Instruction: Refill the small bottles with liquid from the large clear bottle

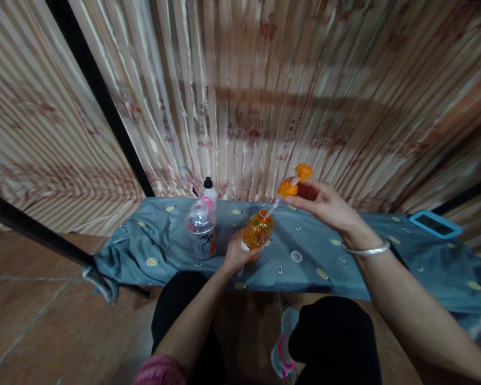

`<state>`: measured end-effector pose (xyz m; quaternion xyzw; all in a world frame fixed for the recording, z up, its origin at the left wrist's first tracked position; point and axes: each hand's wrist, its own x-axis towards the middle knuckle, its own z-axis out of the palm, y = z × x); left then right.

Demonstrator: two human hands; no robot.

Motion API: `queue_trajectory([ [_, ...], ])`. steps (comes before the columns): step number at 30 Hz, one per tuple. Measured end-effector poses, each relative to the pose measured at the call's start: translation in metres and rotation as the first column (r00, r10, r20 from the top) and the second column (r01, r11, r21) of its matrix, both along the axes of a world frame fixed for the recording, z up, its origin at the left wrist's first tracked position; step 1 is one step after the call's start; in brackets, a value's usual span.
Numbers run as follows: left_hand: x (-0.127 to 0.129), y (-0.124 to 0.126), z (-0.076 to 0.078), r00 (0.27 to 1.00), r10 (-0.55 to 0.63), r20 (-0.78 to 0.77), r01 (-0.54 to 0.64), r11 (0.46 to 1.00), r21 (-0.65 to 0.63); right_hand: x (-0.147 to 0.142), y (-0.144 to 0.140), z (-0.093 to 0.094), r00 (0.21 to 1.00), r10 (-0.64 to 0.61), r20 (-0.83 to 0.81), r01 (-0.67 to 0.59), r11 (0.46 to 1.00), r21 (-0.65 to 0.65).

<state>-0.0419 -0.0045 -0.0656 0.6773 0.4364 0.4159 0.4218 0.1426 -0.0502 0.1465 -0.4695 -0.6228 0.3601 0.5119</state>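
My left hand (237,252) is wrapped round a clear amber bottle (258,231), tilted a little to the right, its neck uncapped. Above and to the right, my right hand (319,202) pinches an orange pump top (288,187) with an orange head and a pale tube. The tube's lower end reaches down to the bottle's mouth; whether it is still inside I cannot tell. Left of the bottle stands a clear plastic cup (201,238) with dark and orange print and a domed lid. Behind it is a bottle with a black cap (208,183).
A grey-green patterned cloth (320,251) covers the narrow bench. A small pale disc (296,256) lies on it, right of the amber bottle. A blue-framed dark object (435,224) rests at the far right. Behind hangs a pleated curtain (248,107); a black pole (100,96) slants at left.
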Motion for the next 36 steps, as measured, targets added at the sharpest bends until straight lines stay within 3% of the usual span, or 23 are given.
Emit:
queue_trajectory([
  [6, -0.001, -0.005, 0.011, 1.000, -0.007, -0.002, 0.007, 1.000, 0.030, -0.012, 0.020, -0.049, 0.975, 0.171, 0.144, -0.168, 0.985, -0.039],
  [10, -0.001, -0.009, 0.024, 1.000, -0.017, -0.006, 0.017, 0.999, 0.031, -0.004, 0.024, -0.064, 0.959, 0.220, 0.177, -0.213, 0.975, -0.058],
  [13, 0.000, -0.010, 0.026, 1.000, -0.017, -0.012, 0.017, 1.000, 0.017, -0.001, 0.024, -0.069, 0.954, 0.235, 0.186, -0.227, 0.972, -0.063],
  [22, 0.000, -0.006, 0.013, 1.000, 0.009, 0.008, -0.009, 1.000, 0.019, 0.000, 0.031, -0.075, 0.947, 0.250, 0.200, -0.239, 0.968, -0.078],
  [31, 0.001, -0.006, 0.016, 1.000, 0.012, -0.029, -0.011, 1.000, 0.005, 0.001, 0.034, -0.075, 0.929, 0.287, 0.233, -0.267, 0.957, -0.115],
  [36, 0.001, -0.007, 0.015, 1.000, 0.000, -0.013, 0.000, 1.000, 0.023, -0.004, 0.032, -0.080, 0.948, 0.191, 0.257, -0.180, 0.982, -0.065],
])
